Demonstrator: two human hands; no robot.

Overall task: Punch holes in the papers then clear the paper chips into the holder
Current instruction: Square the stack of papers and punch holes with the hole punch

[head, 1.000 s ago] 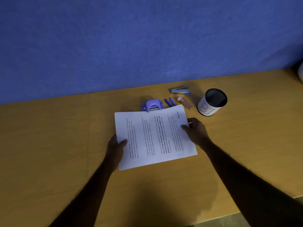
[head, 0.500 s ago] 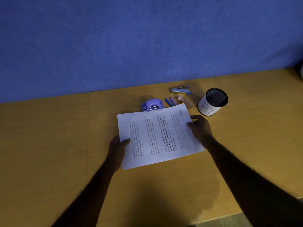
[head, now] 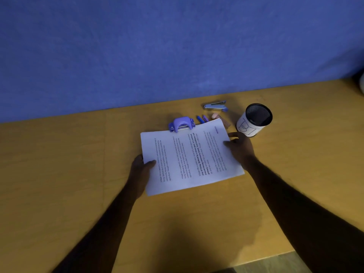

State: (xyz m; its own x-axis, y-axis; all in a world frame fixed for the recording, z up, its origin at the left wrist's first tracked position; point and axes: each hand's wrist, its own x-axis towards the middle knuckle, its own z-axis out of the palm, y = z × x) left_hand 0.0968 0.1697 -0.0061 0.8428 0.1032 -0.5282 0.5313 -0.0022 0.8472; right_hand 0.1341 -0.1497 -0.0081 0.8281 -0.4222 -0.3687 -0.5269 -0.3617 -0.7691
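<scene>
A stack of printed white papers (head: 189, 158) lies turned sideways on the yellow table. My left hand (head: 140, 171) grips its near left corner, thumb on top. My right hand (head: 239, 147) holds its right edge. The papers' far edge meets the mouth of a purple hole punch (head: 181, 124), which stands just behind them. A black mesh holder (head: 256, 120) with a white label stands at the right, close to my right hand.
A silver and blue stapler (head: 215, 105) lies behind the papers near the blue wall (head: 177, 46). Small blue and purple pieces (head: 202, 118) and a pink eraser (head: 215, 116) lie between punch and holder. The table's front edge (head: 262, 259) runs at lower right.
Both hands have slid the papers to the right and away from me, so the far edge now reaches the punch and covers part of the small items.
</scene>
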